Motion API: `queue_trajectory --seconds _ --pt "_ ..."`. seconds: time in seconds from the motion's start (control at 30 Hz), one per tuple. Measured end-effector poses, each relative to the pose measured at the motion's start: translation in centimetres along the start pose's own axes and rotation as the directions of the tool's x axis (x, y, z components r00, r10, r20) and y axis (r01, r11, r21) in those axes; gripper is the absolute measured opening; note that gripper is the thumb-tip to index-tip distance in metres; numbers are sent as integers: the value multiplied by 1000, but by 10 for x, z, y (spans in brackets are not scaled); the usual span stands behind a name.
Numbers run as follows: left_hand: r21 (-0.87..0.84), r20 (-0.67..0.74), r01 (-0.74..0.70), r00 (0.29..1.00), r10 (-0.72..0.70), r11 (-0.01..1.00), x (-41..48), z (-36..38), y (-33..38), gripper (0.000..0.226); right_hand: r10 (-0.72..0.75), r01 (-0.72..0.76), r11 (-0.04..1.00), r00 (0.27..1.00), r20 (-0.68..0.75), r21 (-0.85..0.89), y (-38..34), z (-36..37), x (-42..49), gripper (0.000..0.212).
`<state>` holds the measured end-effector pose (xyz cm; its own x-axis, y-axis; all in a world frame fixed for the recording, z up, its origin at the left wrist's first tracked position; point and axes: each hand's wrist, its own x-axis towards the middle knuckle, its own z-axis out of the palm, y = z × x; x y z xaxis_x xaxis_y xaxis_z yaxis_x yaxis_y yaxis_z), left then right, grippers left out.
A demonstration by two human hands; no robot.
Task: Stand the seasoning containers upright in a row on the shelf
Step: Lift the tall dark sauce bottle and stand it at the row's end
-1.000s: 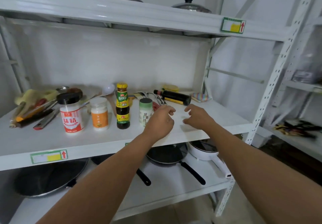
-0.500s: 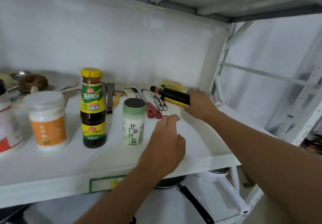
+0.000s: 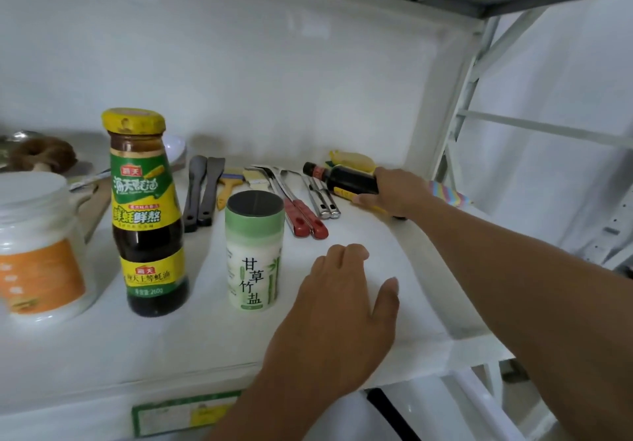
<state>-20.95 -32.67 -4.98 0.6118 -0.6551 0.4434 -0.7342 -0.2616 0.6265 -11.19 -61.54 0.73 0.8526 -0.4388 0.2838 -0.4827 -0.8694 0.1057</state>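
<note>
A dark sauce bottle (image 3: 342, 180) with a red-banded neck lies on its side at the back right of the white shelf (image 3: 421, 307). My right hand (image 3: 399, 192) is closed around its lower end. Standing upright in a row at the front are a white jar with an orange label (image 3: 37, 248), an oyster sauce bottle with a yellow cap (image 3: 145, 214) and a green-topped salt shaker (image 3: 254, 252). My left hand (image 3: 339, 317) hovers flat over the shelf just right of the salt shaker, fingers apart, holding nothing.
Behind the row lie black spatulas (image 3: 202, 194), a yellow-handled brush (image 3: 229, 187), red-handled tongs (image 3: 301, 216) and steel utensils (image 3: 322, 197). A yellow sponge (image 3: 352, 159) and a pastel striped cloth (image 3: 447, 194) sit at the back right. A shelf post (image 3: 459, 98) stands at the right.
The camera has moved in closer to the shelf. My right hand reached back and closed on the lying dark bottle. My left hand stays near the salt shaker.
</note>
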Motion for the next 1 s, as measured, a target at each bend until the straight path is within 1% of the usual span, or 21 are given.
queue_trajectory --seconds 0.13,0.3,0.37,0.47,0.6,0.7,0.83,0.93,1.0 --pt "24 11 9 1000 -9 1000 0 2 0 51 60 -60 998 997 -50 5 -2 2 -11 69" --pt "-29 3 32 999 -32 999 1 -1 3 50 228 -212 968 966 -119 134 -3 -8 -45 65" --pt "-66 10 54 998 -54 996 1 -4 5 46 236 -209 963 959 -159 173 -4 -11 -66 67" --pt "-115 24 94 996 -91 989 0 -8 8 42 200 -159 963 962 -185 218 -10 -17 -99 68" --pt "-206 55 159 987 -151 966 -1 -15 12 42 197 -121 916 966 -168 382 -28 -31 -143 63" --pt "-281 90 201 979 -182 939 -3 -20 13 44 250 -120 834 952 -176 539 -43 -40 -173 59" --pt "-305 164 226 969 -182 925 -8 -27 15 72 311 -48 647 928 -206 761 -61 -42 -202 55" --pt "-275 175 195 973 -150 941 -8 -28 16 79 289 26 555 931 -222 832 -72 -43 -214 54" --pt "-254 187 168 975 -122 952 -9 -29 18 80 259 64 470 943 -207 880 -78 -44 -218 55"
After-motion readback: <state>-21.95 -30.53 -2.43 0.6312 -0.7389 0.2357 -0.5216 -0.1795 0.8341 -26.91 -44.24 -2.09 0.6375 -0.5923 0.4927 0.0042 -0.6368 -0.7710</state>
